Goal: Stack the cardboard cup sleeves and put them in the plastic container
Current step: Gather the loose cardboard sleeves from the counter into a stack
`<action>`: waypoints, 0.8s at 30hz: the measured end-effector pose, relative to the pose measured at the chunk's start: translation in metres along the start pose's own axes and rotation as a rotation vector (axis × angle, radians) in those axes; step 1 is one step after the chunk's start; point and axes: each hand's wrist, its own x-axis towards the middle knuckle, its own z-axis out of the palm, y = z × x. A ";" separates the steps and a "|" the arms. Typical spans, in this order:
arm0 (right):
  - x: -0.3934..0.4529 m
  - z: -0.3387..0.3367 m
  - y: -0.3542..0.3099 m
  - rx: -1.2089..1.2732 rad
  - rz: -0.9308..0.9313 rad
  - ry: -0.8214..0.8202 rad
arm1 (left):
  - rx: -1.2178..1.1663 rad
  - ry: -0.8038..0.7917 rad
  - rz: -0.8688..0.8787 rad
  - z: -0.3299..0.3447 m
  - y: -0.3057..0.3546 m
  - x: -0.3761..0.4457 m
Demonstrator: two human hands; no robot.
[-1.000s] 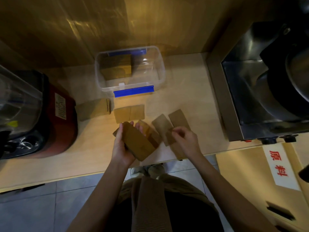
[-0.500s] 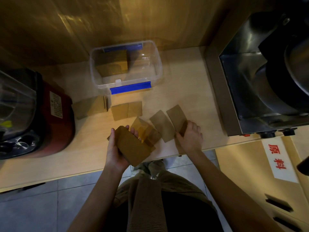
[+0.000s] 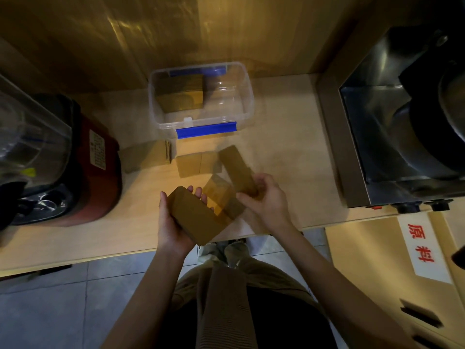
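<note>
My left hand [image 3: 173, 222] grips a stack of brown cardboard sleeves [image 3: 196, 217] above the counter's front edge. My right hand [image 3: 266, 197] holds a single flat sleeve [image 3: 237, 170], lifted and tilted, a little right of the stack. One more sleeve [image 3: 221, 195] lies on the counter between my hands. A pair of flat sleeves [image 3: 193, 165] lies further back, and a side-lying bundle [image 3: 148, 159] sits left of it. The clear plastic container [image 3: 241, 96] with blue clips stands at the back, with a stack of sleeves [image 3: 180, 94] in its left half.
A red-based blender [image 3: 75, 159] stands at the left on the wooden counter [image 3: 284, 147]. A steel machine [image 3: 392, 122] fills the right side. A wooden wall rises behind the container. A drawer front with a red-lettered label [image 3: 422, 248] is at lower right.
My right hand has picked up a sleeve from the counter's right side and lifted it toward the stack in my left hand. The left hand has stayed in place.
</note>
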 end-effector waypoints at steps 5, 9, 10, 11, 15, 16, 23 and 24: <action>-0.030 0.023 -0.023 0.004 -0.144 -0.212 | 0.061 0.011 0.044 0.005 0.002 -0.008; -0.042 0.038 -0.020 -0.135 -0.322 -0.274 | 0.068 -0.023 0.085 0.006 0.005 -0.012; -0.044 0.041 -0.019 -0.189 -0.346 -0.264 | 0.049 -0.058 0.101 0.007 0.005 -0.012; -0.045 0.044 -0.019 -0.251 -0.366 -0.248 | 0.013 -0.091 0.108 0.007 0.005 -0.011; -0.049 0.053 -0.015 -0.462 -0.482 -0.180 | -0.083 -0.169 0.124 0.002 0.006 -0.008; -0.050 0.054 -0.015 -0.491 -0.492 -0.175 | -0.086 -0.176 0.130 0.003 0.006 -0.008; -0.052 0.053 -0.017 -0.498 -0.498 -0.261 | -0.036 -0.171 0.144 0.004 0.008 -0.006; -0.051 0.052 -0.017 -0.492 -0.468 -0.305 | -0.033 -0.169 0.140 0.004 0.008 -0.006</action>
